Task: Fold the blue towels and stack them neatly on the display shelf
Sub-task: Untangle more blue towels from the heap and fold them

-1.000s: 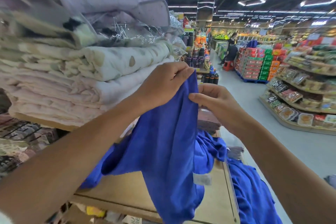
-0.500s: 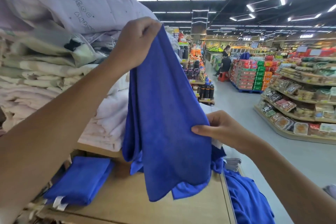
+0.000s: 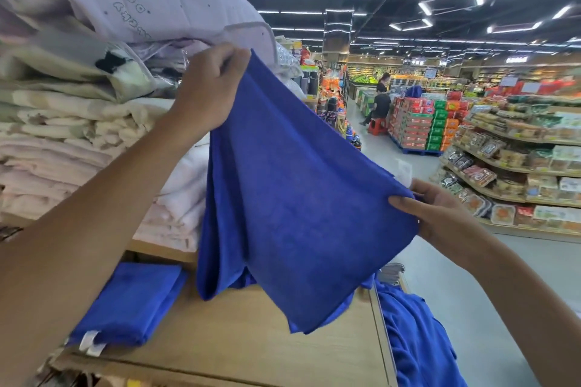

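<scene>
My right hand (image 3: 440,217) is pinching the lower corner of a blue towel (image 3: 298,198), thumb on top and fingers curled under the cloth. My left hand (image 3: 213,88) is gripping the upper corner in a closed fist, higher and further out. Between them I am holding the towel in the air above the wooden shelf (image 3: 235,342). Its top edge is sloping from the left hand down to the right, and the rest is hanging in soft pleats just over the board.

I am judging this to be the start of a fold: the cloth is spread but not yet doubled. The next move is calling for level hands, a taut edge, and corners brought squarely together.

The towel is looking deep blue, plain, plush and limp.

Near the shelf's left edge a folded towel (image 3: 132,302) is lying flat, a white tag at its front. Over the right edge loose towels (image 3: 418,342) are spilling in a heap. Along the back edge a pile of pale blankets (image 3: 78,135) is rising, and beyond it a store aisle (image 3: 418,166) is stretching away.
</scene>
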Demonstrator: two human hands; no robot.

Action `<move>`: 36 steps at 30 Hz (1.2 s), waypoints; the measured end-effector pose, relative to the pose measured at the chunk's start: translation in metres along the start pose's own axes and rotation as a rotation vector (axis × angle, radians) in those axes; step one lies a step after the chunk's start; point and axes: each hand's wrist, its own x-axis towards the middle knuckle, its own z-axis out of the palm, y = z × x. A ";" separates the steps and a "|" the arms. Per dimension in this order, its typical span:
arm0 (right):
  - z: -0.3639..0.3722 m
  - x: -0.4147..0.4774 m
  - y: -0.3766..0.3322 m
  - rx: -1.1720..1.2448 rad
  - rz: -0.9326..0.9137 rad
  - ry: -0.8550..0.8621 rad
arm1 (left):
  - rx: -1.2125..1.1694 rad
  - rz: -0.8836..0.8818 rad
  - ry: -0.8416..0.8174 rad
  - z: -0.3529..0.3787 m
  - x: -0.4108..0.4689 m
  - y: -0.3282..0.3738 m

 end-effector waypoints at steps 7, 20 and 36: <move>-0.013 -0.006 0.019 -0.088 -0.096 0.349 | -0.072 -0.005 0.043 -0.005 -0.074 0.003; -0.010 -0.075 0.051 0.279 0.005 -0.128 | -0.117 -0.127 0.216 -0.051 -0.203 -0.032; 0.034 -0.065 0.207 -0.114 0.439 0.182 | 0.029 -0.592 -0.288 0.011 -0.351 -0.173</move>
